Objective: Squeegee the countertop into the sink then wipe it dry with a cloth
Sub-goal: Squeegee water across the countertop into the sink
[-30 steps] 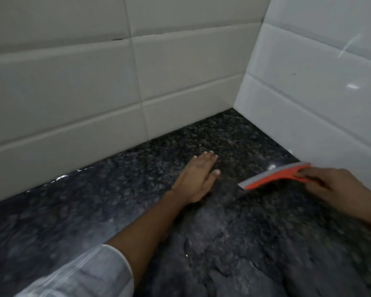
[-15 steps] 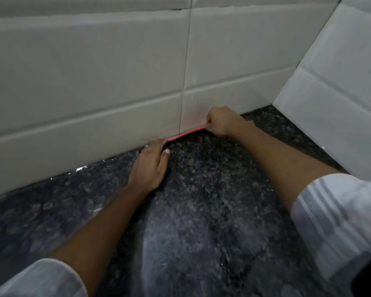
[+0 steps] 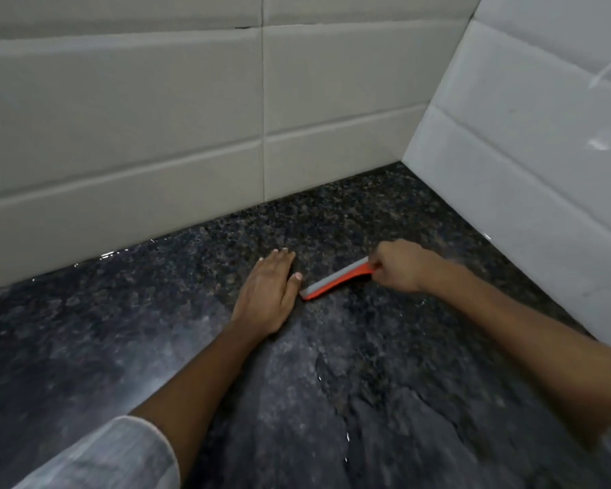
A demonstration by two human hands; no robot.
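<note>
Right hand [image 3: 401, 265] curled into a fist around the handle end of the squeegee [image 3: 336, 279], fingers wrapped tight, knuckles up. Squeegee orange with a grey blade strip along its far edge; lies low on the dark speckled surface [image 3: 385, 365], running diagonally from the right fist down-left to the left hand. Left hand [image 3: 270, 292] flat on the surface, palm down, fingers together and extended toward the back wall, thumb alongside; thumb tip just beside the squeegee's free end, contact not certain. White-grey sleeve [image 3: 113, 457] rolled on the left forearm. Surface shows wet sheen and water streaks in the near part, glints of water along the foot of the tiled back wall [image 3: 156, 135]. Tiled side wall [image 3: 529, 153] meets it in the corner at right. No writing or brand legible on the squeegee
</note>
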